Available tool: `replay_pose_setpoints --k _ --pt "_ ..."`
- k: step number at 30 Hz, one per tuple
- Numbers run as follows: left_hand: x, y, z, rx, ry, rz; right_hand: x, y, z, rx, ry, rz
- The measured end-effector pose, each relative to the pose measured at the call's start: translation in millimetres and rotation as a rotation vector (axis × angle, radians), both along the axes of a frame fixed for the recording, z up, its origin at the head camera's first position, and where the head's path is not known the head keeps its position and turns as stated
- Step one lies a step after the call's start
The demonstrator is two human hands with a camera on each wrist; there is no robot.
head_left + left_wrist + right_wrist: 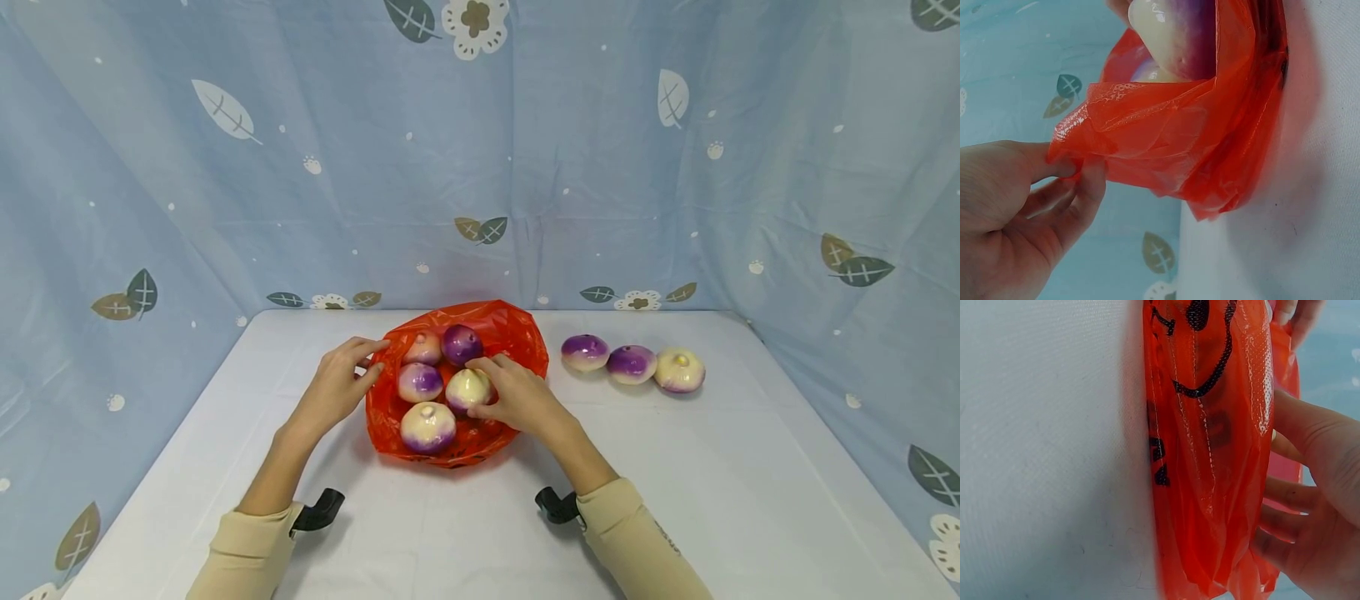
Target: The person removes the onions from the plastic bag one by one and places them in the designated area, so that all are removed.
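Observation:
A red plastic bag [517, 333] lies open on the white table, its rim spread wide around several glossy purple-and-white turnips. At the bag's left edge, my left hand [341, 385] pinches the rim; the left wrist view shows the thumb and fingers [1090, 181] on the red film [1147, 131]. My right hand [521, 398] reaches in over the right side, thumb and fingers around a pale turnip [467, 390]. Beside that one sit another pale turnip [427, 428] in front and a purple one [462, 344] behind. In the right wrist view the bag wall hides most of the held turnip.
Three more turnips stand in a row on the table right of the bag: two purple-topped, one [585, 352] at the left and one [632, 365] in the middle, and a pale one [680, 371] at the right. A blue patterned curtain [360, 167] hangs behind the table [675, 483].

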State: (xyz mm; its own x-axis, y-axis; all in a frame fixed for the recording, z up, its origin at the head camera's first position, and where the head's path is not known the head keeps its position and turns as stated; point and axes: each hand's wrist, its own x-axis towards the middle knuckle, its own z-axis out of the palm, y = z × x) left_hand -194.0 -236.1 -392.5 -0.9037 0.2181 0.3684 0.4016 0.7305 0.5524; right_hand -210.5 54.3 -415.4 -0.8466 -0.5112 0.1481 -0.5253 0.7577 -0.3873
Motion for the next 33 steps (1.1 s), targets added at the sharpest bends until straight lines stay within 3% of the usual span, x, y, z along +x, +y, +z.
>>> replay_pose_setpoints --k 9,17,33 --pt "0.7 0.4 0.6 0.002 0.005 0.002 1.7 0.6 -2.1 -0.042 -0.010 0.004" --pt "-0.8 0.8 -0.4 0.010 0.043 -0.010 1.1 0.7 -4.6 -0.045 0.037 0.026" --pt "0.4 0.6 0.6 -0.002 0.022 -0.006 2.0 4.3 -3.5 -0.052 0.032 0.013"
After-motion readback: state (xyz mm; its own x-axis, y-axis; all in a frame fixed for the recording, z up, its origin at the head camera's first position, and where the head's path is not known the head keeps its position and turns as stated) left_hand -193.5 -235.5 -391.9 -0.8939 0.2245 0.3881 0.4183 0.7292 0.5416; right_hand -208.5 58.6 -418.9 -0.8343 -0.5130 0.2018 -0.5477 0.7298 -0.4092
